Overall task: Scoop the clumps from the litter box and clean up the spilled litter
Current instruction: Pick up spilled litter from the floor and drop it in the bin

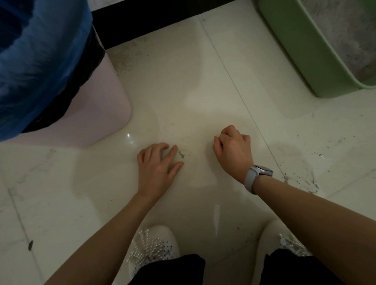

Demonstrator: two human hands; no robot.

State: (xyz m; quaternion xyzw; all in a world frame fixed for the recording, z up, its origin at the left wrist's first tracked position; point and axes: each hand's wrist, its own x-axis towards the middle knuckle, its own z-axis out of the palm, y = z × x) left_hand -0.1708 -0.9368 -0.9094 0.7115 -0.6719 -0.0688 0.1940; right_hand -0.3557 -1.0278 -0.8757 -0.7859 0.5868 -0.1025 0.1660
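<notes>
A green litter box [286, 43] holding grey litter [338, 30] stands at the upper right on the pale tiled floor. My left hand [158, 164] lies flat on the tile with its fingers spread, and a small dark smear of spilled litter [182, 155] sits just off its fingertips. My right hand [234, 149], with a watch on its wrist, hovers low over the tile a little to the right, fingers curled under; nothing shows in it. More spilled grains [301, 181] are scattered along the tile joint to the right of my right forearm.
A pink bin [108, 98] lined with a blue bag [31, 62] stands at the upper left. Dusty litter [126, 59] lies by the dark skirting behind it. My white beaded shoes [156, 243] are at the bottom. A dark scrap [30, 245] lies at the lower left.
</notes>
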